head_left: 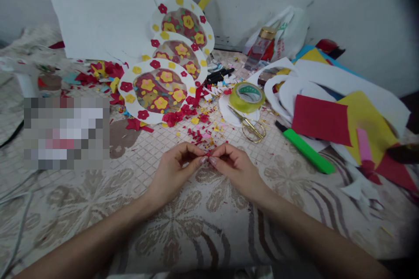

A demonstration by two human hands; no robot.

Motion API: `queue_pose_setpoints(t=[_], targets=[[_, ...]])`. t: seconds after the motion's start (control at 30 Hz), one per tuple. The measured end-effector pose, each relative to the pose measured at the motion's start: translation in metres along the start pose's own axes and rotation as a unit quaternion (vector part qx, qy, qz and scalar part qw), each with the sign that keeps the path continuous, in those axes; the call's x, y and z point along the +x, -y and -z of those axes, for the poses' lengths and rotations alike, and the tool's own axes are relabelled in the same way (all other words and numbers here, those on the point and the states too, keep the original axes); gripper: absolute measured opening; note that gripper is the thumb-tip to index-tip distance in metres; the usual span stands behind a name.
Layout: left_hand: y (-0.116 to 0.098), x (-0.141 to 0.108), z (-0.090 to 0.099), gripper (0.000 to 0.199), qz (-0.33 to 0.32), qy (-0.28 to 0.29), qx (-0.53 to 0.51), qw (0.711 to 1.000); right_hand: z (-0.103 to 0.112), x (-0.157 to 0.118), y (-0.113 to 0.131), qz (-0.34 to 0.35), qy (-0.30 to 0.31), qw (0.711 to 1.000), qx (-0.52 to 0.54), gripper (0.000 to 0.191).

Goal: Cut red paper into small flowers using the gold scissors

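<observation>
My left hand (178,168) and my right hand (237,170) meet low over the patterned cloth, thumbs and fingertips pinched together. Between them shows a tiny red piece (208,155), apparently paper, mostly covered by the fingers. Just beyond the fingertips lie scattered red, pink and yellow paper scraps (196,134). Gold-handled scissors (252,130) rest to the right of these, blades pointing up and left. Farther off, white rings with red and yellow paper flowers overlap, the front ring (131,107) nearest my left hand.
A roll of clear yellowish tape (247,97) lies behind the scissors. At right are a green cutter knife (307,150), red paper (321,118) and yellow paper (369,117). A bottle (258,48) leans near a plastic bag (291,30). A white cable (22,222) runs along the left.
</observation>
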State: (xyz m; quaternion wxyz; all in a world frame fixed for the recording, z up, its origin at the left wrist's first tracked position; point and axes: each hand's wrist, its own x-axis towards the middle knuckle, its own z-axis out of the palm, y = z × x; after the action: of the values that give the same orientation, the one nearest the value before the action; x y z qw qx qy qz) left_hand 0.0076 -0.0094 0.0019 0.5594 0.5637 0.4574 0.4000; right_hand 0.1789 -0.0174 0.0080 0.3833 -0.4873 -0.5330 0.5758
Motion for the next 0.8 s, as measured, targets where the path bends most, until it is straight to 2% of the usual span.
queue_pose_setpoints(t=[0.13,0.3,0.8], targets=[[0.0004,0.0003,-0.0014,0.015,0.009,-0.012,-0.025,1.0,-0.0018,-0.0011,0.0014,-0.013,-0.008,1.0,-0.008,0.009],[-0.0027,0.0017,-0.0011,0.014,0.024,-0.02,-0.006,1.0,-0.0016,-0.0002,0.0009,-0.011,-0.001,1.0,-0.016,0.011],[-0.0019,0.0031,-0.0003,0.015,0.044,-0.026,-0.032,0.998,-0.0024,0.0023,-0.0017,-0.019,0.008,0.999,0.036,0.011]])
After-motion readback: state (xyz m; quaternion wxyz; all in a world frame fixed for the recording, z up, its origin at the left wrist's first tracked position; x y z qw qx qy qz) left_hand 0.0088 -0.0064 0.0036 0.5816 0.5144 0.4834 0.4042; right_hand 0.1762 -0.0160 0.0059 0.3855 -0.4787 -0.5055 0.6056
